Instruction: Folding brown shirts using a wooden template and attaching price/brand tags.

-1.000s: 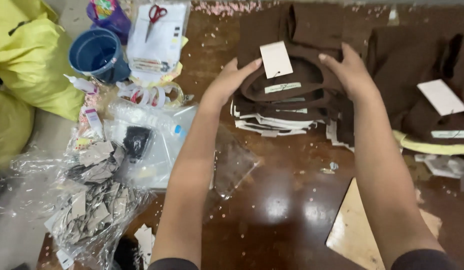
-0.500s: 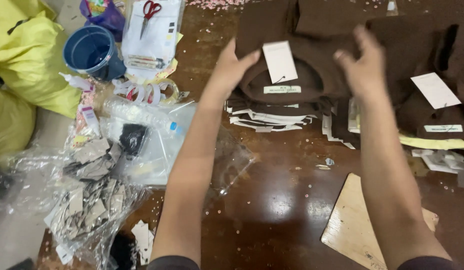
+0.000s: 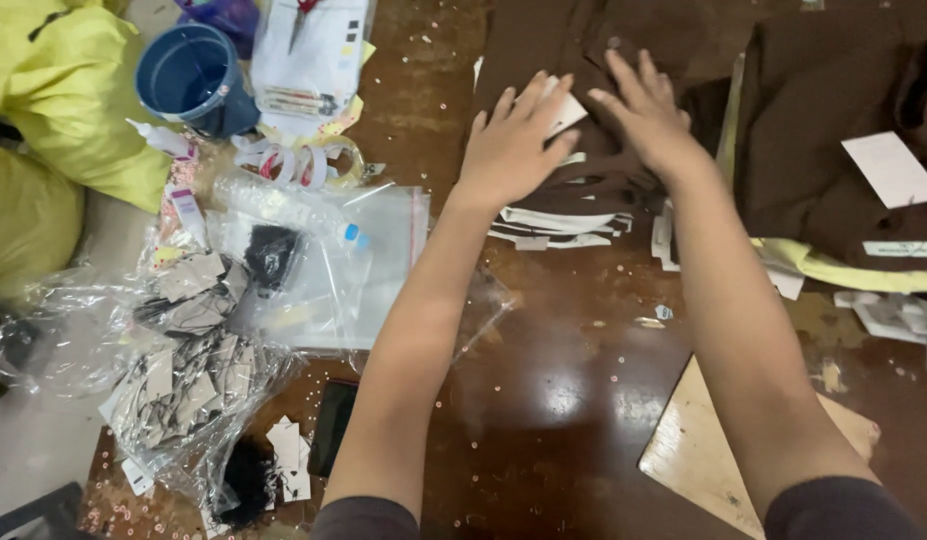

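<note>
My left hand (image 3: 512, 145) lies flat, fingers spread, on a stack of folded brown garments (image 3: 584, 60) with white layers showing at its near edge. A white paper tag (image 3: 567, 112) on the top garment peeks out beside its fingers. My right hand (image 3: 646, 112) also presses flat on the same stack, just right of the left hand, fingers apart. Neither hand grips anything.
A second brown garment pile (image 3: 834, 150) with a white tag (image 3: 892, 168) lies at right. A blue cup (image 3: 192, 78), tape rolls (image 3: 294, 162), clear plastic bags (image 3: 324, 265), bagged tags (image 3: 184, 380), a dark phone (image 3: 334, 425) and a wooden board (image 3: 704, 450) sit on the brown table. Yellow bags (image 3: 54, 110) at left.
Both hands moved from gripping the garment's sides to lying flat on top of it, close together. The view has shifted nearer to the stack.
</note>
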